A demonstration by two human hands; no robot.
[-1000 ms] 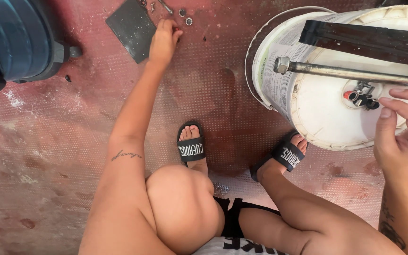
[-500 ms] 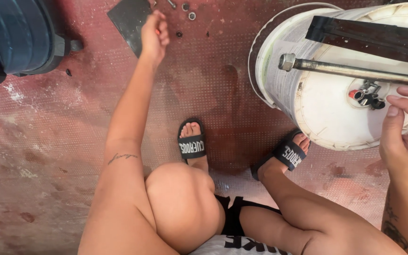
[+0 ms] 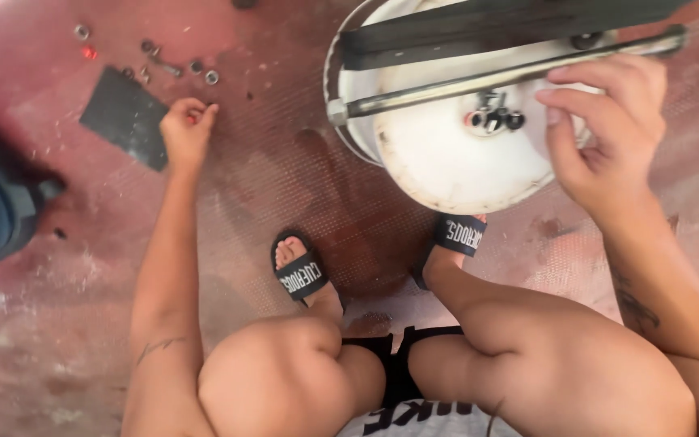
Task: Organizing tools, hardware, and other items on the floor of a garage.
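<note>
One white bucket stood upturned at the floor's far right, carrying one metal rod, one dark flat bar and a small cluster of fittings, while a loose scatter of about six nuts and bolts lay at the far left beside one dark plate. The left hand, which half a second before had been lifted over the plate, was curled shut on a small red piece just beside the plate's near edge. The right hand had come from the bucket's side to hover half-open over its right rim, touching the rod, with bare floor open between the two hands.
</note>
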